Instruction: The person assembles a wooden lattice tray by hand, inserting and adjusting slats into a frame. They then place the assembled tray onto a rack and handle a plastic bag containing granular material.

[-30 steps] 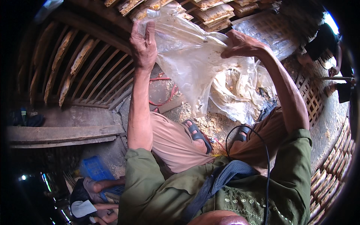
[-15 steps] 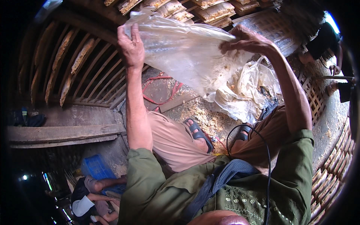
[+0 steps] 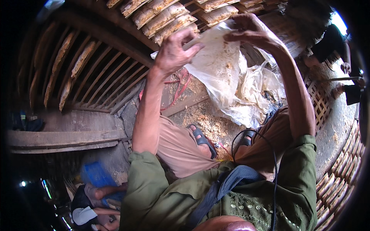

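We hold the clear plastic sheet (image 3: pixel 219 65) up, left hand (image 3: pixel 175 52) and right hand (image 3: pixel 250 30) each pinching its top edge; judging we're mid-fold, next needs edges aligned.

- The scene is seen through a single wide fisheye view, worn on the person's head and aimed steeply down and forward.
- The person's own chin, green shirt (image 3: pixel 216 200) and knees are caught at the lower edge, very close to the lens.
- The left hand (image 3: pixel 175 52) and right hand (image 3: pixel 250 30) are seen at arm's length near the top, both raised on a plastic sheet (image 3: pixel 223 73).
- The sandalled feet (image 3: pixel 202 138) and the dusty ground are seen farther off, in the middle.
- Straight slats are bent toward the dark round rim.
- No second view is supplied, so no part of the scene is shared.
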Demonstrator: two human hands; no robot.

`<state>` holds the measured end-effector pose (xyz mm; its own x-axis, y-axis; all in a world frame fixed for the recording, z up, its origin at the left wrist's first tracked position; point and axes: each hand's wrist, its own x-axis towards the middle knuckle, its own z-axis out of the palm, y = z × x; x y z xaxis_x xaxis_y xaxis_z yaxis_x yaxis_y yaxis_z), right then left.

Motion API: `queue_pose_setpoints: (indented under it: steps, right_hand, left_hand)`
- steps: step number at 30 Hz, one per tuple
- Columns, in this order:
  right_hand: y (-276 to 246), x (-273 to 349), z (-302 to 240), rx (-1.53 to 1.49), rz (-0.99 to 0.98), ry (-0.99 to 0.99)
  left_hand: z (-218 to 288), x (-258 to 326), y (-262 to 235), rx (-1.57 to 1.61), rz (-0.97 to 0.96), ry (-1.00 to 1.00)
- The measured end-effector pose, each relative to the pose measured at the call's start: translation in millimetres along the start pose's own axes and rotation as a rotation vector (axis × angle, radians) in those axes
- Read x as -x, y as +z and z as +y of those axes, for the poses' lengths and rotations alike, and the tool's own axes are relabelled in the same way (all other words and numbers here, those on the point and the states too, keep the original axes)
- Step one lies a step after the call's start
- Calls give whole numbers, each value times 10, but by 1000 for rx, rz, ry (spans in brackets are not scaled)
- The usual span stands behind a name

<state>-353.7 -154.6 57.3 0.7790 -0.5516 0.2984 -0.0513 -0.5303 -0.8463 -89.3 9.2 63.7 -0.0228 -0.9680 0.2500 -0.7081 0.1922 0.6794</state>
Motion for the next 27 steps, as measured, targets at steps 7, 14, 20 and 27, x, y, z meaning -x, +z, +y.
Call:
queue_pose_setpoints:
  steps: [7, 14, 20, 27]
  right_hand:
    - [425, -51, 35, -77, 60, 16]
    - [486, -1, -193, 14, -208, 52]
    - [489, 77, -295, 320, -204, -3]
    - [651, -2, -89, -214, -224, -5]
  left_hand:
    - [298, 50, 12, 209, 54, 25]
    - [45, -6, 24, 45, 313, 199]
    - [0, 64, -58, 37, 337, 242]
    - [82, 95, -209, 22, 485, 145]
